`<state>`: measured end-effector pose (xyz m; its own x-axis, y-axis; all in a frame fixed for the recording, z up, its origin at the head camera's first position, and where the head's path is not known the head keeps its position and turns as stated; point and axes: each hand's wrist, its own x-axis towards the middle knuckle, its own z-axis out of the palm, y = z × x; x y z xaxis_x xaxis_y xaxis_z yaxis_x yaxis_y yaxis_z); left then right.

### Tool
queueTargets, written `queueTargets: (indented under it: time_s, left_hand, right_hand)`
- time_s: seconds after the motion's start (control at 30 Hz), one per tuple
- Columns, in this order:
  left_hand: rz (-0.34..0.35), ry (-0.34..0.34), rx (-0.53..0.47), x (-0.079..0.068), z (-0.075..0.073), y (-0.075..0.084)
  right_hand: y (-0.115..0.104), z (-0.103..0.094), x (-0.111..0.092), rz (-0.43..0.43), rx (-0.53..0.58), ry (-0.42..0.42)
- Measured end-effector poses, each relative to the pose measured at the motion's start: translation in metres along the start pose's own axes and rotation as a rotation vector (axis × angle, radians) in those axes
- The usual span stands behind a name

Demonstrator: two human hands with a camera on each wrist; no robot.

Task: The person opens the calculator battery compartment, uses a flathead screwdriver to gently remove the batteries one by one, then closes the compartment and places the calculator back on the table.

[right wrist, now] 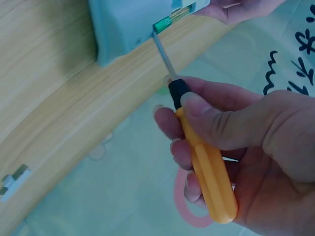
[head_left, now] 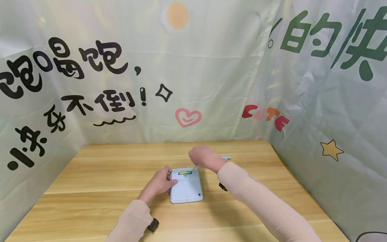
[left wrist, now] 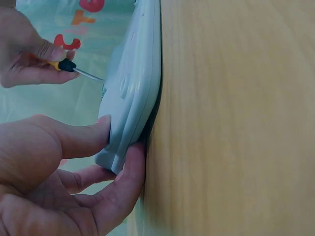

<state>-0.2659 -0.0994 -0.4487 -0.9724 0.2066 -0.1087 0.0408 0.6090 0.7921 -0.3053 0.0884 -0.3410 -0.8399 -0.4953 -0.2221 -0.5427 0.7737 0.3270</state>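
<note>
A pale blue calculator (head_left: 185,190) lies back side up on the wooden table, its battery slot uncovered. Inside the slot sits a green battery (head_left: 184,173). My left hand (head_left: 158,181) grips the calculator's left edge, thumb on the back face and fingers at the underside, as the left wrist view shows. In my right hand (head_left: 205,156) is a screwdriver (right wrist: 209,179) with a yellow handle and black collar. Its metal shaft slants down to the calculator, the tip right at one end of the battery (right wrist: 170,20).
A small pale piece (head_left: 226,157), like a battery cover, lies on the table (head_left: 121,168) behind the right forearm. Printed fabric walls (head_left: 211,84) stand along the table's back and sides.
</note>
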Motion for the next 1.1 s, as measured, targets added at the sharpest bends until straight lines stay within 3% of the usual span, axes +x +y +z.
queueTargets:
  time_s: [0.2, 0.37, 0.67, 1.1]
  left_hand:
    - [-0.009, 0.0, -0.008, 0.0, 0.0, 0.0]
    - [-0.011, 0.002, -0.002, 0.0, 0.001, 0.0]
    - [-0.019, 0.003, 0.002, 0.0, 0.001, 0.002]
    - [-0.023, 0.005, 0.001, 0.001, 0.001, 0.001]
  right_hand:
    - [0.017, 0.011, -0.004, -0.073, 0.159, 0.005]
    - [0.025, 0.018, -0.009, -0.074, 0.313, 0.016]
    - [0.041, 0.036, -0.014, -0.116, 0.488, 0.073]
    - [0.052, 0.054, -0.01, -0.127, 0.555, 0.08]
